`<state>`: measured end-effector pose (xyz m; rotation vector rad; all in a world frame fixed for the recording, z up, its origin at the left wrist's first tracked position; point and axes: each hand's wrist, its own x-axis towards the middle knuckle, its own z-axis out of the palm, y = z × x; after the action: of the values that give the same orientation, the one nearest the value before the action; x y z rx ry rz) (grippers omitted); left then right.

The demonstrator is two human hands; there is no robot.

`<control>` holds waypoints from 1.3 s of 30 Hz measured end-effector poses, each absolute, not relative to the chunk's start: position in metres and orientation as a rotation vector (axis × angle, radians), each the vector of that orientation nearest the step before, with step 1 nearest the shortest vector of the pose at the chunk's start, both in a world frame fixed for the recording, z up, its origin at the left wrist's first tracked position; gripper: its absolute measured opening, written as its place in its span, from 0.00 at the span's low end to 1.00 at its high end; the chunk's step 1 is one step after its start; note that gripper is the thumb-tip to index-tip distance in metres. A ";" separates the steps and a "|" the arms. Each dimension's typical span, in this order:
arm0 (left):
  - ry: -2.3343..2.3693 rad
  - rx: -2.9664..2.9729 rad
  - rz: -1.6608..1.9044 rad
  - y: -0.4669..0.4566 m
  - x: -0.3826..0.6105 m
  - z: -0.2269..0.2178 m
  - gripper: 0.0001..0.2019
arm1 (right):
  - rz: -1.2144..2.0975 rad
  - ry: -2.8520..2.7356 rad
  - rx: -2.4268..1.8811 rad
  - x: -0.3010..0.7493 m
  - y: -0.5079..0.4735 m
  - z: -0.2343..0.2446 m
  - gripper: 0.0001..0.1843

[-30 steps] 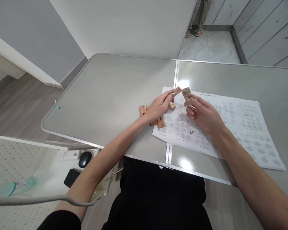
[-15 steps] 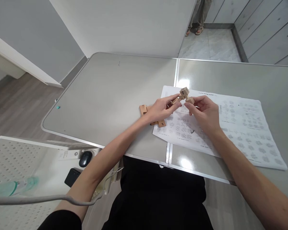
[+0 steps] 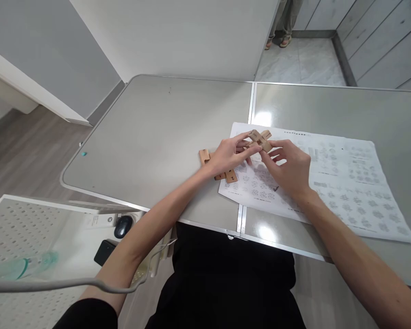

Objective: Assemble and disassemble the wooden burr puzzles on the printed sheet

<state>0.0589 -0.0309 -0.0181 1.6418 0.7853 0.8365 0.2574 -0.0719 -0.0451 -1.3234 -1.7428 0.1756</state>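
Note:
Two notched wooden puzzle pieces [image 3: 259, 138] are crossed together above a printed instruction sheet [image 3: 342, 173]. My left hand [image 3: 230, 155] pinches them from the left, and my right hand [image 3: 289, 164] pinches them from the right; both hands are closed on the crossed pieces. More loose wooden pieces [image 3: 226, 175] lie on the table under my left wrist, partly hidden, and one [image 3: 203, 156] sticks out to the left.
Two grey tables [image 3: 150, 137] meet at a metal seam. At lower left a perforated white stand [image 3: 37, 256] carries a black mouse [image 3: 122, 226], a cable and a green bottle. Another person's feet [image 3: 277, 43] stand on the tiled floor at the back.
My hands came together and joined the two separately held pieces into a cross, then lowered and tilted it flatter over the sheet.

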 end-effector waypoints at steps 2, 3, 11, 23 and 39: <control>0.801 1.621 0.844 -0.031 0.059 -0.018 0.25 | 0.229 -1.736 -1.324 0.256 -0.073 -0.042 0.10; 0.807 1.611 0.851 -0.031 0.060 -0.018 0.25 | 0.275 -1.722 -1.323 0.255 -0.074 -0.041 0.10; 0.852 1.560 0.871 -0.030 0.062 -0.018 0.25 | 0.418 -1.595 -1.300 0.253 -0.075 -0.036 0.11; 0.884 1.620 0.873 -0.035 0.061 -0.013 0.23 | 0.210 -1.684 -1.312 0.250 -0.075 -0.039 0.12; 0.908 1.308 0.930 -0.029 0.059 -0.011 0.20 | 0.307 -1.783 -1.240 0.246 -0.077 -0.033 0.08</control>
<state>0.0592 -0.0291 -0.0107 1.3084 0.9082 0.9297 0.2455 -0.0772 -0.0330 -1.2399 -1.7833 0.3070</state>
